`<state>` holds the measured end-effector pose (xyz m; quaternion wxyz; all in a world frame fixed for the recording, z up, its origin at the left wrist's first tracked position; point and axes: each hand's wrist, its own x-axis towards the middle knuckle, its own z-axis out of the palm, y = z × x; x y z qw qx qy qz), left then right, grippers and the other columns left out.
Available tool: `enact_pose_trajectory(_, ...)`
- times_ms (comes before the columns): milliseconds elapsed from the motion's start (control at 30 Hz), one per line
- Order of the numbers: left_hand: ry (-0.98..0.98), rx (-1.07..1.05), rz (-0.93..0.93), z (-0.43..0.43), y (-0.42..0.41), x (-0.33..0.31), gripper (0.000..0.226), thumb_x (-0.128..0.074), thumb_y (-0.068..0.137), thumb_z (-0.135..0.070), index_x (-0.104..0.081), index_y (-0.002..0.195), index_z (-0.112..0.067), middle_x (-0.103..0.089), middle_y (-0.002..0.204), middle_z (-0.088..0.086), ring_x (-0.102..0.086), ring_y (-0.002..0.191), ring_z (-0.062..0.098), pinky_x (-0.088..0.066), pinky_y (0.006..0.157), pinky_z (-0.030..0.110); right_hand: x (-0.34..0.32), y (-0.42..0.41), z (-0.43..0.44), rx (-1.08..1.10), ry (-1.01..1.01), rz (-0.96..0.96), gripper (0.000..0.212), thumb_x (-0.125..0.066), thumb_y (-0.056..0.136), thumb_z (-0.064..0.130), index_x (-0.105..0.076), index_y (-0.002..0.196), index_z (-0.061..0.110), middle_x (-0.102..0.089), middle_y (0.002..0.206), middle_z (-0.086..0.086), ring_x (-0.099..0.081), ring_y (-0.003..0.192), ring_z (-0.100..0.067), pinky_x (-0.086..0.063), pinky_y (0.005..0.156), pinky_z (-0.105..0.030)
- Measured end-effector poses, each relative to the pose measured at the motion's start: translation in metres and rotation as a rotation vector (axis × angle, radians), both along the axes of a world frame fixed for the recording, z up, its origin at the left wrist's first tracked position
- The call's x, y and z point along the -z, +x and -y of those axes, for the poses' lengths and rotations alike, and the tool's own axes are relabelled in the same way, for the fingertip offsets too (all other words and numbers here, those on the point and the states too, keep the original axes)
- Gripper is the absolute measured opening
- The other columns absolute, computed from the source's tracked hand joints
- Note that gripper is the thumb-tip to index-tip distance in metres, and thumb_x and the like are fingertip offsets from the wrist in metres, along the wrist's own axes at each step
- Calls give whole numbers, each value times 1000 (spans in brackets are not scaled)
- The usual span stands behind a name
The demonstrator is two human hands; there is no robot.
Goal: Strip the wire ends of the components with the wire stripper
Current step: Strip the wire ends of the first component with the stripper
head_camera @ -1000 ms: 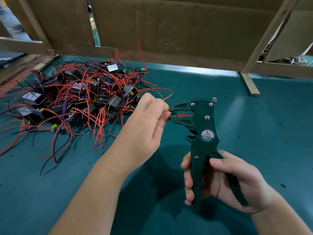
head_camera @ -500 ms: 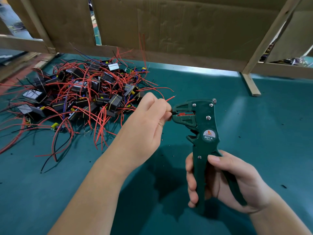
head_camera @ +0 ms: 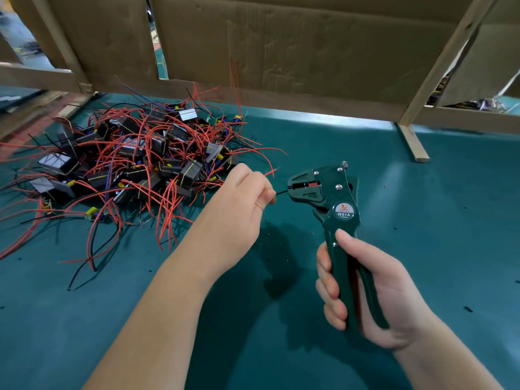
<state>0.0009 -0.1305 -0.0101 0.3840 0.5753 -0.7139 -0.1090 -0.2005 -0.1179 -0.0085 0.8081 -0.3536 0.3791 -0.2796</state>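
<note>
My right hand [head_camera: 374,294] grips both handles of a dark green wire stripper [head_camera: 332,204], held upright above the mat with its jaws pointing left. My left hand [head_camera: 239,209] pinches a thin black wire [head_camera: 281,191] whose end reaches into the jaws. A red wire end [head_camera: 270,173] sticks up from the same pinch. The handles look squeezed close together. A tangled pile of black box components with red and black leads [head_camera: 132,170] lies on the mat to the left of my left hand.
The work surface is a teal mat [head_camera: 450,220] with small bits of insulation scattered on it. A cardboard wall on a wooden frame [head_camera: 281,52] closes off the back, and a wooden leg [head_camera: 413,142] stands at the right rear.
The handles have closed further in my right hand. My left hand has drawn a little away from the jaws, so a short length of black wire now shows between fingers and jaws.
</note>
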Motion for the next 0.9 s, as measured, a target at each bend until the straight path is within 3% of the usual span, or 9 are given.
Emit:
enact_pose_trajectory(133, -20, 45, 12, 0, 1, 0, 23, -38, 99, -20, -57, 91, -10, -46, 93, 0, -48, 79, 20, -41, 76, 36, -4, -19, 11, -98, 3, 63, 49, -86, 50, 46, -66, 73, 7, -49, 59, -12, -46, 40, -23, -44, 40, -30)
enact_pose_trajectory(233, -7, 71, 8, 0, -3, 3, 20, -40, 101, -15, -57, 91, -11, -45, 94, -1, -47, 79, 18, -40, 76, 34, -5, -30, 16, -151, 26, 111, 54, -86, 54, 41, -69, 87, 1, -55, 67, -19, -54, 50, -30, -50, 48, -39)
enact_pose_trajectory(367, -19, 11, -20, 3, 5, 7, 19, -40, 101, -14, -55, 88, -15, -46, 91, -1, -47, 78, 19, -40, 75, 34, -8, -40, 24, -6, -12, 136, 57, -88, 46, 36, -72, 89, 2, -57, 72, -17, -57, 55, -30, -52, 51, -41)
enact_pose_trajectory(500, -73, -40, -122, 5, 7, 6, 21, -36, 99, -23, -52, 85, -21, -49, 82, -14, -48, 75, -2, -35, 71, 11, -8, -49, 31, 110, -70, 217, 60, -83, 51, 34, -72, 99, 1, -61, 84, -19, -63, 71, -33, -57, 67, -48)
enact_pose_trajectory(533, -43, -49, -212, 4, 4, 6, 21, -36, 99, -25, -52, 84, -23, -50, 76, -18, -47, 66, -3, -35, 66, 11, -6, -47, 30, 100, -72, 245, 61, -83, 52, 32, -71, 103, 0, -62, 88, -21, -63, 75, -34, -56, 72, -50)
enact_pose_trajectory(600, 82, -24, -598, 4, -7, 2, 24, -37, 102, -24, -52, 83, -22, -55, 68, -19, -39, 50, 2, -38, 56, 18, -2, -39, 25, 52, -70, 286, 64, -84, 53, 30, -70, 107, -1, -63, 96, -24, -64, 78, -36, -55, 76, -51)
enact_pose_trajectory(700, 256, 56, -1199, 4, -22, -5, 25, -33, 104, -12, -50, 86, -14, -55, 64, -10, -37, 47, 6, -41, 48, 19, 4, -19, 14, -38, -87, 347, 69, -85, 56, 29, -66, 114, -4, -57, 116, -32, -64, 81, -40, -53, 78, -54)
enact_pose_trajectory(767, 345, 144, -1501, 3, -29, -9, 23, -31, 103, -10, -48, 87, -14, -51, 64, -6, -39, 50, 6, -42, 48, 18, 7, -5, 7, -98, -105, 411, 69, -83, 62, 27, -62, 119, -6, -55, 110, -32, -63, 83, -42, -50, 81, -57)
enact_pose_trajectory(900, 515, 250, -1793, 2, -34, -8, 6, -45, 91, -23, -51, 90, -22, -44, 68, -8, -43, 53, 5, -32, 34, 14, 8, 16, -3, -224, -183, 446, 55, -75, 73, 26, -61, 121, 2, -64, 104, -18, -63, 86, -38, -46, 86, -56)
